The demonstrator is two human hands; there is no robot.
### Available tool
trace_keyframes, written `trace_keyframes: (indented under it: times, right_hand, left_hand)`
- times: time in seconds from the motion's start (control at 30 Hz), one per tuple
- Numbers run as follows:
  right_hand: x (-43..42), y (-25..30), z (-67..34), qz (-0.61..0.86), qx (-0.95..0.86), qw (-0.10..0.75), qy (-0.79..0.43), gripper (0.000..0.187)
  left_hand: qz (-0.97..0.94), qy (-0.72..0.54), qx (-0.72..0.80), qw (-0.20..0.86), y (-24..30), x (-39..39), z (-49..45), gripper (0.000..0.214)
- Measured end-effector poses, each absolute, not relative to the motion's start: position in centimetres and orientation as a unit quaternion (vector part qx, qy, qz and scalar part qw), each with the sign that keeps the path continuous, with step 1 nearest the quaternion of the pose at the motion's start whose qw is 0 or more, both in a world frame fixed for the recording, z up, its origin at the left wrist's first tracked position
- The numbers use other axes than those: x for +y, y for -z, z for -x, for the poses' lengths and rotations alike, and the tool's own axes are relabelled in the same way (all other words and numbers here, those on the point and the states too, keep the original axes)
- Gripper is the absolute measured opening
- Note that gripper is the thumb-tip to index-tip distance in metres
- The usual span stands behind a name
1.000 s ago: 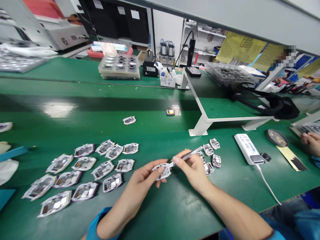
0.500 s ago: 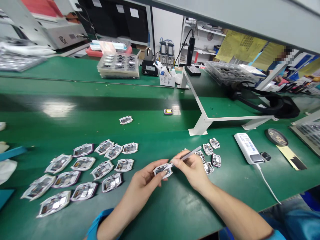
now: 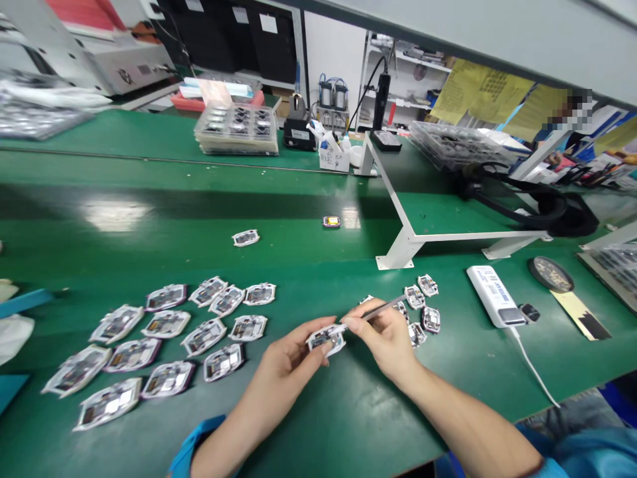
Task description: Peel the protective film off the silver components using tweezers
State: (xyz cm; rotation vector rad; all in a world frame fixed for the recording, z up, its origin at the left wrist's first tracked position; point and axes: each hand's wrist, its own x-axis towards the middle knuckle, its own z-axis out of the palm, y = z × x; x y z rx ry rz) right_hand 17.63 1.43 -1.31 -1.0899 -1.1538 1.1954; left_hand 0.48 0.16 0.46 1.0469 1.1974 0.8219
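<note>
Held case (image 3: 327, 339): nudged slightly right above the table (image 3: 308, 431), pinched in our left hand's (image 3: 287, 362) fingers.
Slim tool (image 3: 387, 306): gripped in our right hand's (image 3: 383, 335) fingers.
Small cases (image 3: 430, 320): some blocked by that hand.
Yellow-topped case (image 3: 331, 222): slid left.

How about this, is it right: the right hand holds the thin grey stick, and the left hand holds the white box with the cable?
Not quite: the left hand holds a small case with parts inside, not the white box. The head view shows that box lying on the green table. The right hand does hold the thin grey stick.
</note>
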Motion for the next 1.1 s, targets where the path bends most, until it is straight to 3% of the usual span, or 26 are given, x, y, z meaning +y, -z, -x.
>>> trace_keyframes:
  times: [0.9, 1.1]
  right_hand:
    - [0.4, 1.0, -17.5, 0.486, -0.583, 0.518, -0.396, 0.009]
    - [0.7, 0.9, -17.6, 0.462, -0.604, 0.525, -0.382, 0.005]
  left_hand:
    - [-0.468, -0.387, 0.547, 0.577, 1.4, -0.1, -1.2, 0.037]
    - [-0.433, -0.378, 0.545, 0.61, 0.8, 0.0, -1.2, 0.039]
